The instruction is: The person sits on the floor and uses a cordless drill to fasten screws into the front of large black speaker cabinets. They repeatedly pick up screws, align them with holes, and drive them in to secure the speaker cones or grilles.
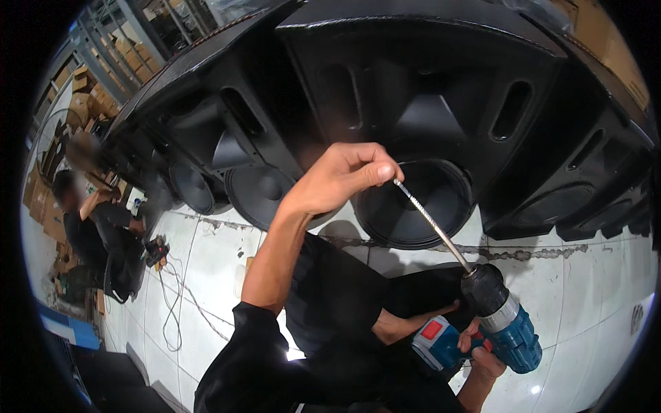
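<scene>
My left hand [348, 175] is raised in front of the middle speaker cabinet [413, 69], its thumb and fingers pinched at the far end of a long metal driver bit [434, 226]. Whether a small screw is also between those fingertips is hidden. At lower right, my right hand [485, 358] is wrapped round the handle of a blue cordless drill [513, 334] with a black chuck and a red-and-grey battery end. The bit slants up and left from the chuck, crossing in front of the cabinet's round black speaker cone [413, 206].
More black speaker cabinets stand in a row to the left [206, 138] and right [585, 165]. A seated person [100, 227] works at far left, near a power tool [157, 251] with a trailing cable [179, 310]. Cardboard boxes [89, 96] and metal racks [141, 34] are behind. The floor is white tile.
</scene>
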The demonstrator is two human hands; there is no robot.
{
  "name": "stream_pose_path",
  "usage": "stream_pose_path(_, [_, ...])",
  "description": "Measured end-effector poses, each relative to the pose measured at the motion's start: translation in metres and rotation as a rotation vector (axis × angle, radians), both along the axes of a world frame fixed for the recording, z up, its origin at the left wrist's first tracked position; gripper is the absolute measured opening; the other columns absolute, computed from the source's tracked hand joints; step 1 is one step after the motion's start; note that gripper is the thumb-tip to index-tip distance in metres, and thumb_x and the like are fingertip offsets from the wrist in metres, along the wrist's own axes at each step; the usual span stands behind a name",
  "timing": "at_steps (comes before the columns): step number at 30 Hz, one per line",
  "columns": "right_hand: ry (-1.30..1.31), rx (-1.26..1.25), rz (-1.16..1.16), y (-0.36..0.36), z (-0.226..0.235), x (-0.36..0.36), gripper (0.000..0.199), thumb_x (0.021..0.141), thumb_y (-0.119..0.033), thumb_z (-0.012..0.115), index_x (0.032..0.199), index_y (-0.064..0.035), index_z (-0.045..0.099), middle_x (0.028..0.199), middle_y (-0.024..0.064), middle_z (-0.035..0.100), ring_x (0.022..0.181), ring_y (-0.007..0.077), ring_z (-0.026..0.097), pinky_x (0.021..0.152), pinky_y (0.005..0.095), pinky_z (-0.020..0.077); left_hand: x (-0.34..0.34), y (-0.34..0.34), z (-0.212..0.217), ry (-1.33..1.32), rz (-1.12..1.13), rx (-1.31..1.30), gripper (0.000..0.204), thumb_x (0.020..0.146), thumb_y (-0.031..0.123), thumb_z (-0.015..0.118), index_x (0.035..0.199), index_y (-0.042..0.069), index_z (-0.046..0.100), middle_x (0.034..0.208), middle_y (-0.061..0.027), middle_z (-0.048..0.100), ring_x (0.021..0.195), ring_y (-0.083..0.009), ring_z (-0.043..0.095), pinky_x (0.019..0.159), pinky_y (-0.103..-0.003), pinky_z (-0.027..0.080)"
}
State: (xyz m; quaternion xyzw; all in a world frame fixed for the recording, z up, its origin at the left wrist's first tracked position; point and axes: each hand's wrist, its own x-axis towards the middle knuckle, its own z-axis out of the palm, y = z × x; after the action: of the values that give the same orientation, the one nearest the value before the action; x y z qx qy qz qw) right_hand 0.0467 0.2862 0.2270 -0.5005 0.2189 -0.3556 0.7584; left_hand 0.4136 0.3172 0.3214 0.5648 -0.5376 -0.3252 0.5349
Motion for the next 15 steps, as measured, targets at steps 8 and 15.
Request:
stream_pose_path(8, [0.601,-0.438,-0.430,0.011,0.037,0.020,0.041,0.081,-0.032,0.069,0.109,-0.0054,0.055,0.082,0.0089,0.064,0.077,0.0209,0.063,0.080,0.0344,0.0503,-0.046,-0.100,0.017,0.698,-0.147,-0.166,0.032,0.098,0.031,0.054,0.106,0.001,0.062,0.067,0.0065,0.036,0.057,-0.0030,0.030,0.049,-0.019,0.025])
stream_pose_path(15, [1.267,-1.039,-1.099,0.004,0.039,0.028,0.052,0.083,-0.024,0.072,0.128,-0.0091,0.049,0.116,0.0141,0.060,0.104,0.0254,0.062,0.092,0.0379,0.0486,-0.051,-0.140,0.044,0.769,-0.210,-0.240,0.030,0.097,0.023,0.055,0.115,-0.001,0.059,0.066,0.0063,0.037,0.056,-0.0029,0.032,0.047,-0.019,0.025])
